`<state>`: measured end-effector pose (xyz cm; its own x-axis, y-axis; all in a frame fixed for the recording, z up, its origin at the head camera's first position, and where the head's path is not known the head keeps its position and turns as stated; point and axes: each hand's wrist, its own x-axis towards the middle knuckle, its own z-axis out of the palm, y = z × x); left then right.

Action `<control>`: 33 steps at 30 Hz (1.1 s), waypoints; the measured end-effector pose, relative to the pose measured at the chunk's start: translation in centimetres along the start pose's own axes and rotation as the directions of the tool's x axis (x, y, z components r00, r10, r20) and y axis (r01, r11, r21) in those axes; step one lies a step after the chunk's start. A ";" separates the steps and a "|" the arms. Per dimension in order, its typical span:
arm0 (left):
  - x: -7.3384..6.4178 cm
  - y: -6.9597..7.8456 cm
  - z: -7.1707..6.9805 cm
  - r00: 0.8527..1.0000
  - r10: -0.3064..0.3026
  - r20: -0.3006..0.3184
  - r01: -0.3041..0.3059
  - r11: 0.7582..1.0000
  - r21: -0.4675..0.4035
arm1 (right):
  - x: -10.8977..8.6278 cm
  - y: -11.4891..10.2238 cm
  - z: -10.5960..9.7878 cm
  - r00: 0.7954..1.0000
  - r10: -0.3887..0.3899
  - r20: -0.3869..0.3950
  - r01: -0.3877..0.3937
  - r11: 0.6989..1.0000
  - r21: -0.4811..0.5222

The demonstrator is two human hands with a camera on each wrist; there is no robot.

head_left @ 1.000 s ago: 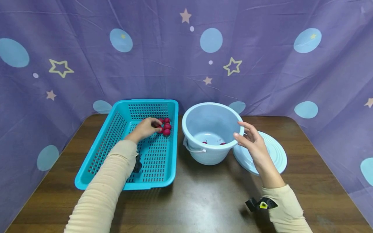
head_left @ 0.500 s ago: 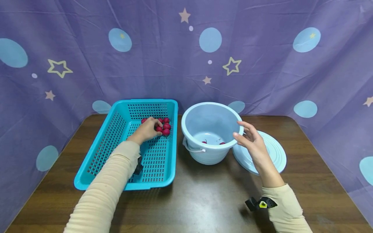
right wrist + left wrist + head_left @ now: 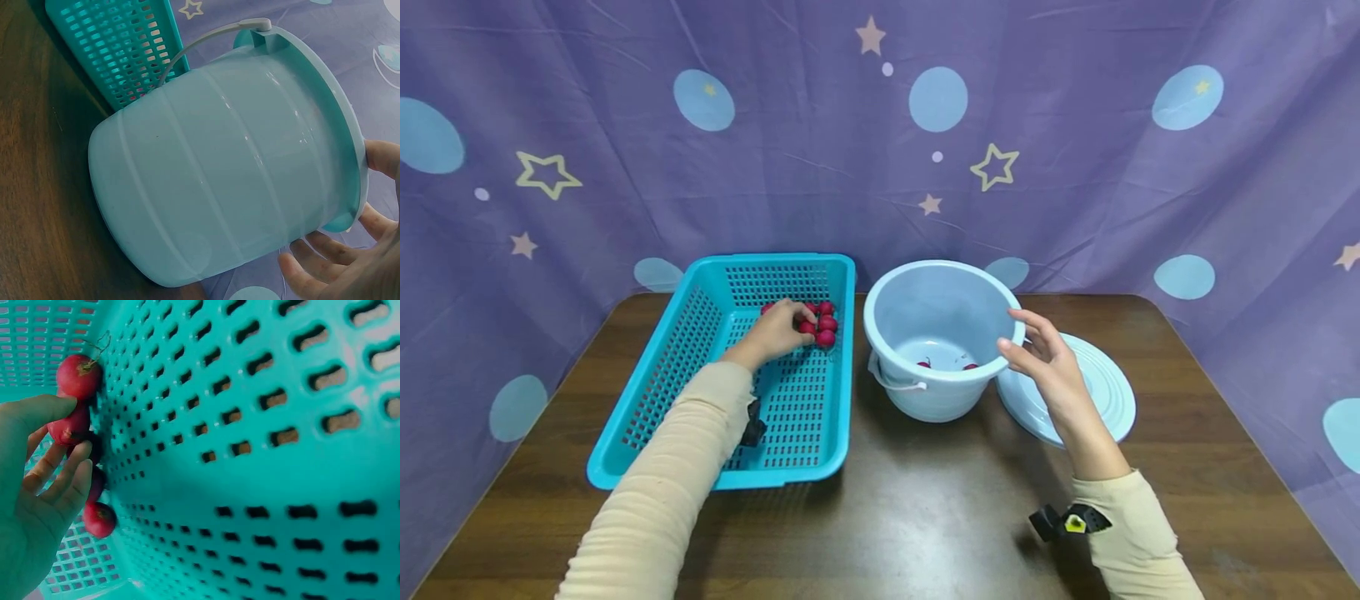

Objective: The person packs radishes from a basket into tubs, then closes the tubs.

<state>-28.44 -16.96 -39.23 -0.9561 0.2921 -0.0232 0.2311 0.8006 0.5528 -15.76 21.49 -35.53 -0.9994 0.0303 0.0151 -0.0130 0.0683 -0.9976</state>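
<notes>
**Left hand on a radish in the basket, right hand on the bucket rim**

The light-blue bucket (image 3: 940, 400) stands upright on the brown worktop (image 3: 925, 508), its pale handle (image 3: 898, 386) hanging against the outer wall. To the left of the bucket sits a turquoise perforated basket (image 3: 808, 473). Inside it, along the wall nearest the bucket, several red radishes (image 3: 825, 339) lie close together, and another lies farther from the bucket, beyond the left hand (image 3: 772, 335). That hand reaches down into the basket, thumb and fingers partly closed about one radish (image 3: 69, 425) of the group; the held radish is low in the basket, beside its neighbours.

The right hand (image 3: 1054, 375) is at the bucket's right side. Its fingers are spread and bent, holding the bucket by the rim, with other fingertips near or against the outer wall below. At the bottom of the bucket, parts of two radishes (image 3: 970, 367) show above the near rim.

To the right of the bucket a round, ridged light-blue lid (image 3: 1102, 387) lies on the worktop, partly hidden by the right hand. Behind the bucket hangs a purple curtain (image 3: 820, 125) printed with stars and blue spots.
</notes>
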 end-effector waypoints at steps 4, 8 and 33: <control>0.2 0.5 -0.5 1.000 0.005 -0.008 -0.005 1.000 0.012 | 0.0 0.0 0.0 1.000 -0.005 0.001 0.005 1.000 0.001; 0.0 1.3 -1.3 0.999 0.044 0.006 -0.044 0.998 0.041 | 0.1 0.0 0.1 1.000 -0.005 0.004 0.005 1.000 0.003; -2.6 8.1 -6.6 0.980 0.192 0.059 -0.199 0.966 0.165 | 0.1 0.1 0.2 1.000 -0.019 -0.013 0.019 1.000 0.020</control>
<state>-25.24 -14.72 -29.16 -0.8817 0.4706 0.0343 0.4434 0.8015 0.4013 -15.83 21.30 -35.66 -0.9985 0.0419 0.0347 -0.0326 0.0494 -0.9982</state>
